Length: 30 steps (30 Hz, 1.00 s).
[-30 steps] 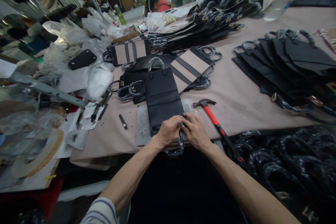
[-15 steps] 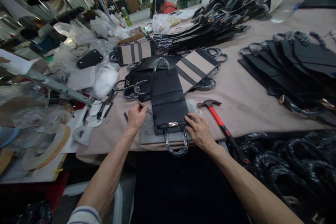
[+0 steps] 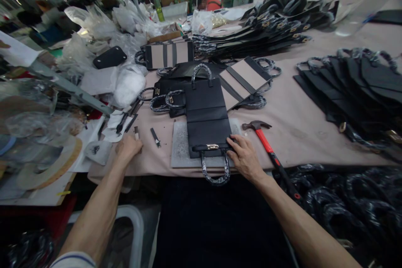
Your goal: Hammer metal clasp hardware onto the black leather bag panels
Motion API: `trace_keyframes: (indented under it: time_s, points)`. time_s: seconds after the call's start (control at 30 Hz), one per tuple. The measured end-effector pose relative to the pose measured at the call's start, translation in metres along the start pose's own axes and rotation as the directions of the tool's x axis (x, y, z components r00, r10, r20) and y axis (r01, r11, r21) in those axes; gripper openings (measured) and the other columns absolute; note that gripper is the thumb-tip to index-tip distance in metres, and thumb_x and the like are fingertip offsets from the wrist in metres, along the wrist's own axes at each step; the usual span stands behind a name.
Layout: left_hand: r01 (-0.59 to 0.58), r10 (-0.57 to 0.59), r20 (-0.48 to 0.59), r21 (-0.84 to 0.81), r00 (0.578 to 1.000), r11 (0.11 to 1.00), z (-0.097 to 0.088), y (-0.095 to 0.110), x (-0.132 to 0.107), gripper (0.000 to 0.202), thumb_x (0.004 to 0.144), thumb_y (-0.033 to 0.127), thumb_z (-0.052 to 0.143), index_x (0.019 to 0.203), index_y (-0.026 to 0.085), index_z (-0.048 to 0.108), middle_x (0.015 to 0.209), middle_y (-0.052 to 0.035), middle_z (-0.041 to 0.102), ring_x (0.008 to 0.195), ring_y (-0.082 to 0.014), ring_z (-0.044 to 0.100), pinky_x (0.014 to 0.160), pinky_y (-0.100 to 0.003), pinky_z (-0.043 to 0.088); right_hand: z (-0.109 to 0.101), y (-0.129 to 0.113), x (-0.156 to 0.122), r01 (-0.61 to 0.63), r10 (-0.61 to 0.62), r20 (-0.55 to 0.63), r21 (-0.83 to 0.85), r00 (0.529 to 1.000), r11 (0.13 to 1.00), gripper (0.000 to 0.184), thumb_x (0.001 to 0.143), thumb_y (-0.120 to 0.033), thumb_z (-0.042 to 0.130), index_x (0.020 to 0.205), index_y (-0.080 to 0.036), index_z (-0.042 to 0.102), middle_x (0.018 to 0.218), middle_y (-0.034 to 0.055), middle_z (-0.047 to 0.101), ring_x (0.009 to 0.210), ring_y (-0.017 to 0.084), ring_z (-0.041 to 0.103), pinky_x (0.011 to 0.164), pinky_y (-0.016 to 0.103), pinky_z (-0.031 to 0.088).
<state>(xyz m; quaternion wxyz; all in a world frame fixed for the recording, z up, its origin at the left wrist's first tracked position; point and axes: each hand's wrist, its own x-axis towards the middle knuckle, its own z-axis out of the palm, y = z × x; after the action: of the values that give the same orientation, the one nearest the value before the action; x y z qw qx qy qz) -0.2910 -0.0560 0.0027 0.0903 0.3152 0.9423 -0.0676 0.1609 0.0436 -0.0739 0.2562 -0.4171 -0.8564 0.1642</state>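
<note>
A black handbag panel (image 3: 209, 111) with wrapped handles at both ends and a gold clasp (image 3: 212, 147) lies flat on a grey slab (image 3: 179, 144). My right hand (image 3: 246, 155) rests on its lower right edge, fingers stretched out and holding nothing. Left of the slab, my left hand (image 3: 128, 150) is closed low over the table. A short, thin metal tool (image 3: 136, 132) sticks up from its fingers; its exact kind is unclear. Between that hand and the slab lies a small dark tool with a bright tip (image 3: 155, 137). A red-and-black claw hammer (image 3: 265, 140) lies right of the slab.
Black and beige bag panels (image 3: 246, 77) lie behind the slab. More black bag pieces (image 3: 348, 81) are stacked at right. Crumpled plastic bags (image 3: 94, 29) and a metal bar (image 3: 72, 88) occupy the left. A person in red (image 3: 213, 4) is at the back.
My left hand has moved left, away from the bag panel, carrying the thin metal tool. My right hand has stayed on the panel's edge. The view has shifted slightly.
</note>
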Motion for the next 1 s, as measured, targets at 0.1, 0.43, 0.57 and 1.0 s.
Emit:
trace_keyframes:
  time_s: [0.1,0.43,0.57,1.0]
  points:
    - [-0.091,0.084,-0.163,-0.032,0.983,0.995,0.010,0.005,-0.024,0.041,0.092,0.037,0.051,0.112,0.009,0.073,0.121,-0.0279,0.069,0.111,-0.0432,0.067,0.092,-0.052,0.053,-0.006,-0.004,0.004,-0.001,0.003,0.034,-0.072,0.999,0.997,0.042,0.098,-0.031,0.050,0.136,-0.022,0.063,0.144,0.0130,0.056,0.129,0.033,0.050,0.108,0.053,0.043]
    - [-0.847,0.779,-0.334,-0.173,0.531,0.503,0.031,0.138,-0.147,0.020,0.090,0.038,0.076,0.094,0.019,0.070,0.096,-0.0075,0.071,0.090,-0.0245,0.066,0.080,-0.035,0.051,-0.026,-0.024,0.043,0.203,-0.116,0.315,-0.260,0.942,0.944,0.018,0.099,-0.028,0.055,0.101,-0.019,0.071,0.100,0.0107,0.065,0.091,0.024,0.058,0.080,0.037,0.045]
    - [-0.858,0.822,-0.252,-0.093,0.511,0.505,0.033,0.162,-0.149,0.021,0.089,0.034,0.077,0.087,0.015,0.068,0.093,-0.0098,0.067,0.090,-0.0259,0.064,0.075,-0.035,0.051,-0.032,-0.030,0.055,0.330,-0.151,0.451,-0.351,0.880,0.876,0.017,0.102,-0.027,0.051,0.098,-0.018,0.065,0.094,0.0094,0.062,0.082,0.021,0.058,0.068,0.032,0.039]
    - [-0.951,0.933,-0.204,0.025,0.296,0.307,0.036,0.144,-0.134,0.027,0.088,-0.003,0.044,0.096,0.014,0.064,0.097,-0.0113,0.066,0.092,-0.0248,0.062,0.082,-0.036,0.056,-0.039,-0.035,0.058,0.541,-0.330,0.581,-0.234,0.744,0.808,0.027,0.099,-0.010,0.039,0.111,-0.015,0.062,0.100,0.0111,0.062,0.075,0.020,0.057,0.066,0.033,0.037]
